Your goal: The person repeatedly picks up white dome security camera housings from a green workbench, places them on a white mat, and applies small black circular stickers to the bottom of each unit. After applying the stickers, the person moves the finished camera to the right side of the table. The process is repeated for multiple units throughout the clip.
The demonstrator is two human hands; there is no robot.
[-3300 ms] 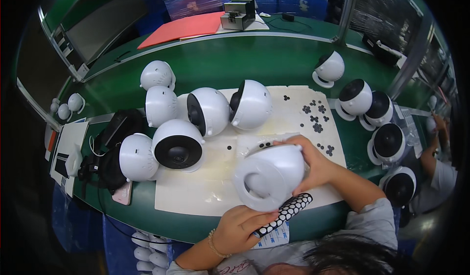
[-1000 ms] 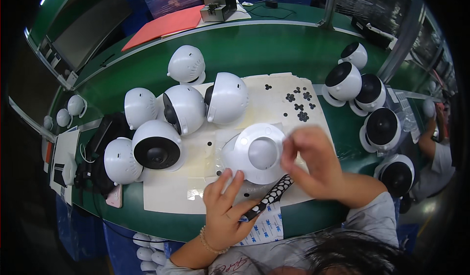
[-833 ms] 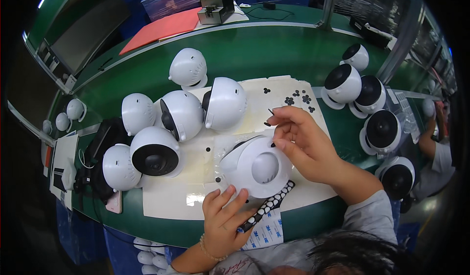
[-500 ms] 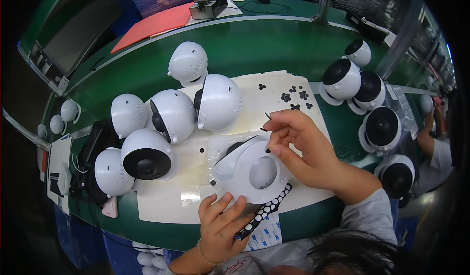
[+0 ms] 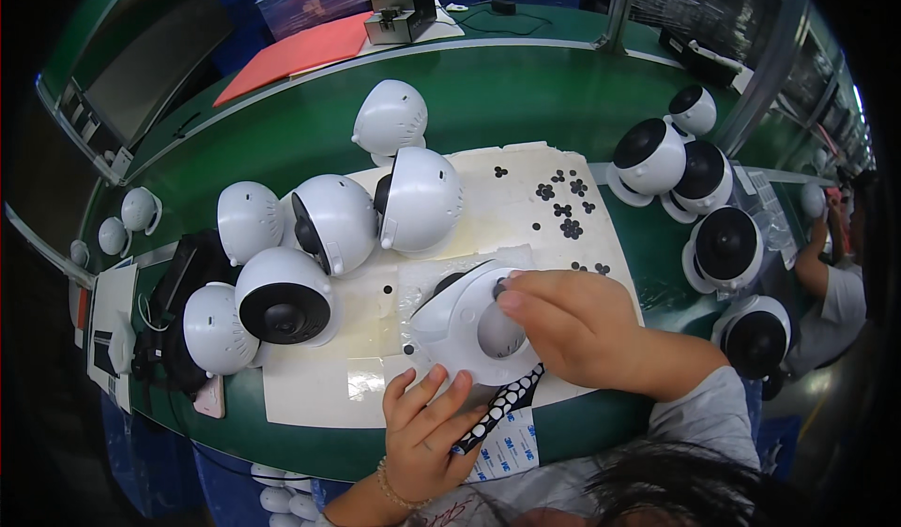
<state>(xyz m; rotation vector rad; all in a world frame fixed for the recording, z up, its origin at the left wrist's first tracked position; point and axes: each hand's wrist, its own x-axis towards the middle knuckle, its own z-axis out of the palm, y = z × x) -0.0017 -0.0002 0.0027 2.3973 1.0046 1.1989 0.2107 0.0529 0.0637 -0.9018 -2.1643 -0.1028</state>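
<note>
A white round camera (image 5: 441,325) lies tipped over on a clear plastic wrap, its ring-shaped base (image 5: 465,339) facing up. Between thumb and forefinger my right hand (image 5: 582,330) pinches a small black round pad (image 5: 499,288) at the upper inner rim of that base. My left hand (image 5: 427,428) rests at the near side of the base, fingers spread against its edge. A black strip with white dots (image 5: 507,403) sticks up from between its thumb side and the camera, seemingly gripped there; the thumb is partly hidden.
Several white cameras (image 5: 333,222) stand to the left on a cream board (image 5: 319,386); more cameras (image 5: 727,245) stand at the right. Loose black pads (image 5: 571,228) lie in clusters on the board's far right. A printed backing sheet (image 5: 507,447) lies near me.
My right hand has moved down and left onto the camera base and its fingers have closed on a black pad. More loose pads now show on the board. My left hand stays put.
</note>
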